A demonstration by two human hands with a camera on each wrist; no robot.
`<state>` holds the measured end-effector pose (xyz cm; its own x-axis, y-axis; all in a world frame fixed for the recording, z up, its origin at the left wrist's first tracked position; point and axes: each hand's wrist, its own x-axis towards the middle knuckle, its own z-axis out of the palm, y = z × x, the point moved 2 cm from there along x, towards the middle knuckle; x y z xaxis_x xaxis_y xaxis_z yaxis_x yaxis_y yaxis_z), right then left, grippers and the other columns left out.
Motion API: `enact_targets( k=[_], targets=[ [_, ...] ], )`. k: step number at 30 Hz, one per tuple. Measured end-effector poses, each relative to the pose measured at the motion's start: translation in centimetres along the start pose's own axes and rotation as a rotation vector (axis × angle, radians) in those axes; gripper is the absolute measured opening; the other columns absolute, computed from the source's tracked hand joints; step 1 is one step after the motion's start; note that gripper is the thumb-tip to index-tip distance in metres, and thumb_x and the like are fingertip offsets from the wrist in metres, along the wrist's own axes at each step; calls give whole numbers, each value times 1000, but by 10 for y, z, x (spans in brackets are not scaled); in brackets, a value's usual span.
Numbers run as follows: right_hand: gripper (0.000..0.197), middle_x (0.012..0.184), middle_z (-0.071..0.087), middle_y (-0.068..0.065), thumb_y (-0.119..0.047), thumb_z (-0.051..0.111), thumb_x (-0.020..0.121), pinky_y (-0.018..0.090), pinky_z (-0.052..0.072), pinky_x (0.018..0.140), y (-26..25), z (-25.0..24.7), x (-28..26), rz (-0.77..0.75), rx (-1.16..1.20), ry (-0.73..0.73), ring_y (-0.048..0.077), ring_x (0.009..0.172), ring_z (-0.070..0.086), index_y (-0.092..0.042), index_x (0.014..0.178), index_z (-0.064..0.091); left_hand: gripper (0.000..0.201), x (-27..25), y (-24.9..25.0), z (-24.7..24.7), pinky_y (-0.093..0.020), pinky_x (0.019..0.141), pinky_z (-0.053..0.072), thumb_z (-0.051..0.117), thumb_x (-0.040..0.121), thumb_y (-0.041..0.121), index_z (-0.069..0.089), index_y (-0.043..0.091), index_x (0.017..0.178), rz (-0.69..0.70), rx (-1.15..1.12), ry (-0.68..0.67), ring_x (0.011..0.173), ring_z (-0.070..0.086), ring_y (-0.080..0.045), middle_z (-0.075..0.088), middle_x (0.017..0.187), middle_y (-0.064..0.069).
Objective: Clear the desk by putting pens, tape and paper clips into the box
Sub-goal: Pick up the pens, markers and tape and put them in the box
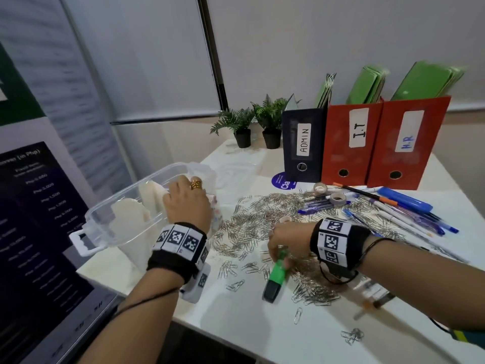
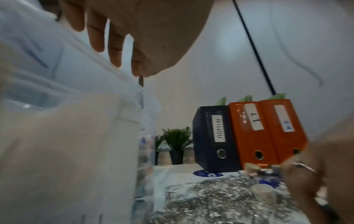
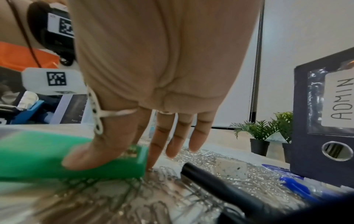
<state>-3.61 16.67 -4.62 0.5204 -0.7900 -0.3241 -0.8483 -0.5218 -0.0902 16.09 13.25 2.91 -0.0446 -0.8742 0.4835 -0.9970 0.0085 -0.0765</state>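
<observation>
My left hand (image 1: 187,199) hangs loose-fingered over the box (image 1: 126,203); my right hand (image 1: 287,241) pinches a green marker (image 1: 275,278) just right of it. Clips (image 1: 265,219), pens (image 1: 409,219), tape (image 1: 338,198) mostly remain.

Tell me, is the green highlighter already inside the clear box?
No. The green highlighter lies on the desk among paper clips, under the right hand, outside the clear box.

Bare bench (image 1: 249,334) lies open along the near edge. Clips (image 1: 265,219) and pens (image 1: 409,219) crowd the middle and right; binders (image 1: 367,143) wall the far side. The box (image 1: 126,214) blocks the left, its top open.
</observation>
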Motion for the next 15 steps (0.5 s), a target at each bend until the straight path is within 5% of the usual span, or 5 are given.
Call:
enact_targets(
  k=[3,9,11,15],
  targets=[
    [31,114,62,2,-19,69,83,27,39,76,-1,1,4,-27,-82,-25,19,110,51,-21,114,65,34,7,-17,5,-39,90,36,30,99,24,57,10,114,-115,38,-74,111,44,-30,49,120,-12],
    [29,112,60,3,-19,67,83,25,38,91,3,-27,5,36,87,152,18,108,50,-17,112,66,36,1,-22,14,-38,85,42,25,101,28,55,8,108,-109,-96,-50,98,58,-31,62,107,-11],
    [30,108,62,3,-21,64,85,21,38,86,4,-57,1,67,213,328,14,96,52,-14,114,64,38,5,-27,14,-38,82,45,28,101,33,56,8,105,-109,-177,-59,94,60,-31,63,105,-11],
    [32,92,61,7,-19,63,87,13,37,63,-13,-112,13,74,542,932,4,67,43,-8,117,64,40,6,-37,14,-38,81,48,34,98,40,59,10,105,-119,-295,-56,96,61,-31,64,106,-9]
  ],
)
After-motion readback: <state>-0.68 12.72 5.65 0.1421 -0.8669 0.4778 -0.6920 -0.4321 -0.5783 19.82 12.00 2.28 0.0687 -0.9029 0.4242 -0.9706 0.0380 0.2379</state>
